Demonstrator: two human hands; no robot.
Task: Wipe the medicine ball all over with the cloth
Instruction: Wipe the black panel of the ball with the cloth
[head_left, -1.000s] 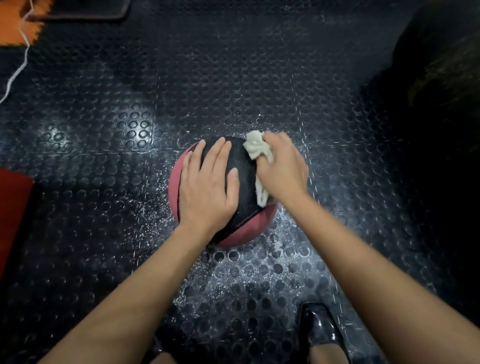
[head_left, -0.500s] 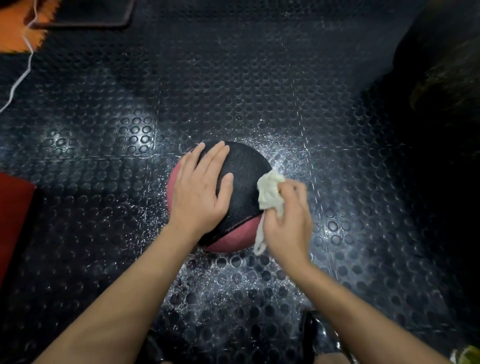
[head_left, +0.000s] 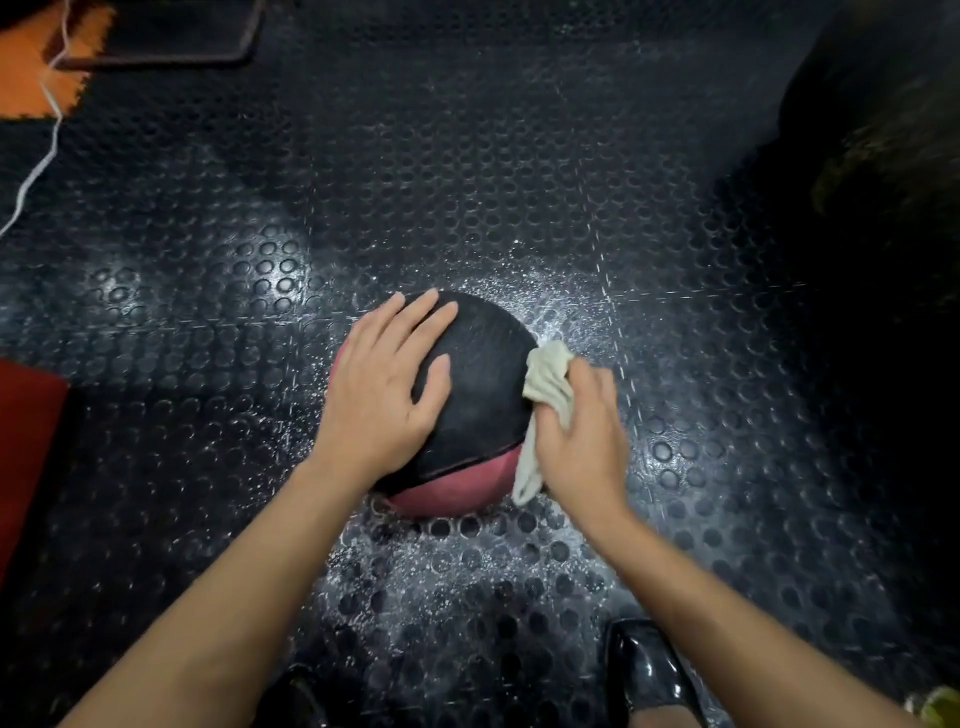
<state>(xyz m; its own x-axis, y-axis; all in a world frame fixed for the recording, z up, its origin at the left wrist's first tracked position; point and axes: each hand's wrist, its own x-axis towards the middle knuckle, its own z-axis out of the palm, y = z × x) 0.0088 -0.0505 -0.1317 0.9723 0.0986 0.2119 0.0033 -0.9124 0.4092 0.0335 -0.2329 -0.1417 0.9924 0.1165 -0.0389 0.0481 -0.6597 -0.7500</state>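
Left hand (head_left: 382, 395) flat with fingers spread on medicine ball (head_left: 480, 400), right hand (head_left: 582, 441) gripping cloth (head_left: 545, 395) against its side

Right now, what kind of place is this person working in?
Probably a gym or workout room: studded black rubber flooring, a medicine ball on it, and an orange foam mat at the far left corner.

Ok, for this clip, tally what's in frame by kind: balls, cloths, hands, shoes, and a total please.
Medicine ball, black and pink: 1
Cloth, off-white, in the right hand: 1
Hands: 2, left hand flat on the ball, right hand gripping the cloth
Glossy black shoe: 1 clearly in view
Total: 5
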